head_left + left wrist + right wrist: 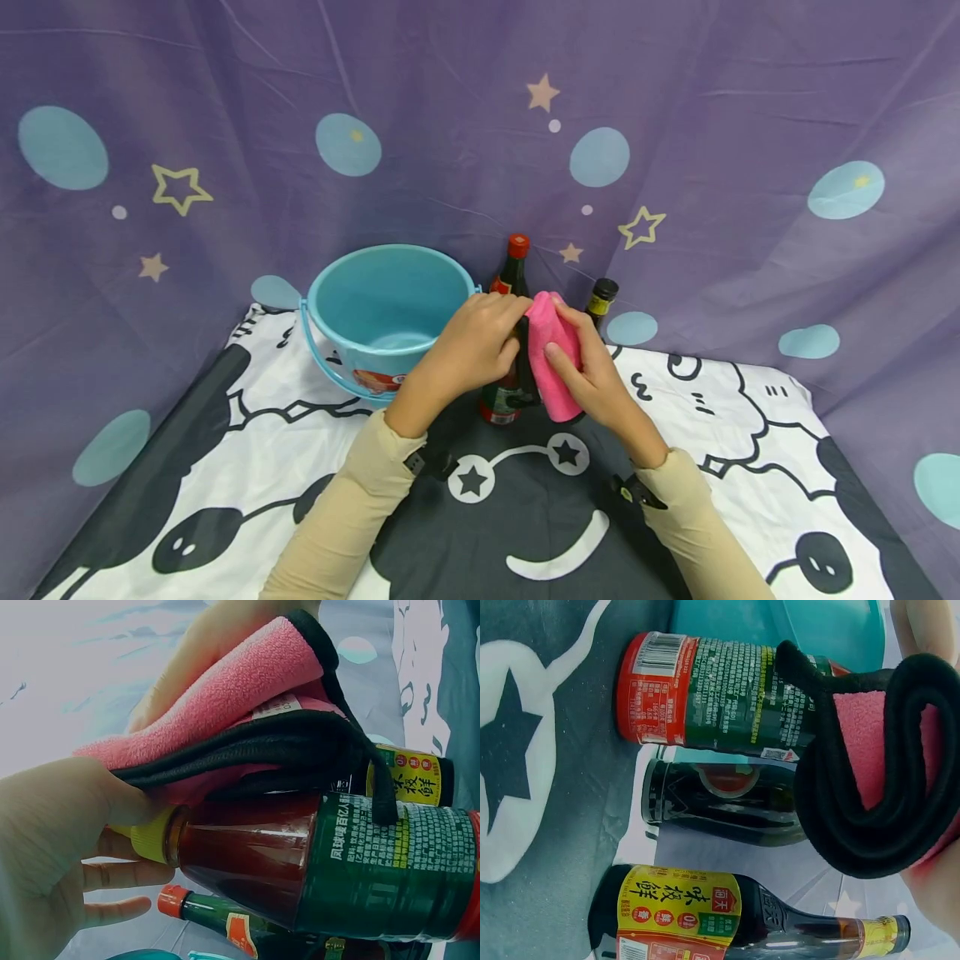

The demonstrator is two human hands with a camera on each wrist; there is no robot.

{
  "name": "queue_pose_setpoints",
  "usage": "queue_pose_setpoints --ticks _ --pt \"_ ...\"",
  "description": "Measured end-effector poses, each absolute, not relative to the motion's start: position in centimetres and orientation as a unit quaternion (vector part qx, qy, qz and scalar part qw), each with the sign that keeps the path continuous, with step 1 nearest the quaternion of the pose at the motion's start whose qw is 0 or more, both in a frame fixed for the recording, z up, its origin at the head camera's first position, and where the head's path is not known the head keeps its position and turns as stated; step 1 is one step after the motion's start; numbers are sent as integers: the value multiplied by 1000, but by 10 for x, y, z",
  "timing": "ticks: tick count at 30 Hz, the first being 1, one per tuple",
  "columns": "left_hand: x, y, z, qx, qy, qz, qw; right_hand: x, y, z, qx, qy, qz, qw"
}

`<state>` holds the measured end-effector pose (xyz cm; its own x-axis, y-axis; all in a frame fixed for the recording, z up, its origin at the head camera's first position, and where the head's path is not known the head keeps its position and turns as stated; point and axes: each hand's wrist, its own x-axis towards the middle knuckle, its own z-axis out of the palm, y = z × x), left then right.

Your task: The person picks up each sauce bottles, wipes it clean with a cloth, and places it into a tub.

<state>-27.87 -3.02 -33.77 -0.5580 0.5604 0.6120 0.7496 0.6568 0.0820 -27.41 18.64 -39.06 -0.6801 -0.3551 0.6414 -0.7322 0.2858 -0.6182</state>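
My right hand (592,375) grips a folded pink towel (551,358) with black edging, its thumb lying across the front. At the towel's upper end my left hand (480,342) pinches a corner, while its other fingers spread behind a yellow cap (154,836). That cap tops a clear bottle of dark red-brown contents with a green label (390,862), standing upright just under the towel. Whether the left hand also touches the cap is hard to tell. Behind it stands a dark green bottle with a red cap (518,245).
A light blue bucket (360,333) with its handle down stands left of the bottles. A dark sauce bottle with a yellow label (679,904) is at the right. The patterned cloth (480,542) covers the table, and a purple curtain (450,83) hangs behind.
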Motion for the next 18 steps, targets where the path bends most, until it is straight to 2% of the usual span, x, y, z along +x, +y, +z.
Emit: queue_pose_setpoints --ticks 13,18 --pt "-280 -30 -338 -384 -863 -175 277 -276 182 -391 343 -757 523 189" --pt "-282 -30 -338 -387 -861 -182 276 -275 183 -389 352 -721 559 206"
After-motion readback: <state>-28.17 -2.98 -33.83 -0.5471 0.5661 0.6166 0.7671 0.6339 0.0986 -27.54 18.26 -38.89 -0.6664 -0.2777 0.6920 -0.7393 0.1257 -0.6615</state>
